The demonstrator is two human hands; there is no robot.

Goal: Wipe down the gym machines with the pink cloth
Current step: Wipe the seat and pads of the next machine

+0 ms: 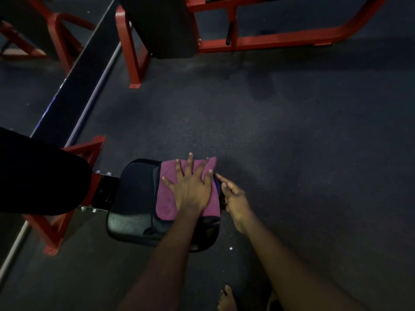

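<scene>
The pink cloth (166,205) lies spread on the right half of a black padded seat (132,198) of a red-framed gym machine, low in the middle of the head view. My left hand (190,187) presses flat on the cloth with its fingers spread. Just right of the cloth, my right hand (235,200) grips the seat's right edge, thumb on top and fingers curled round the side. The seat's left half is bare and shiny.
A large black pad (33,176) and the red frame (54,230) stand to the seat's left, beside a mirrored wall base (89,70). Another red machine (269,39) with a black pad (161,25) stands at the back. Dark rubber floor (292,142) stretches to the right. My bare foot (226,299) shows at the bottom.
</scene>
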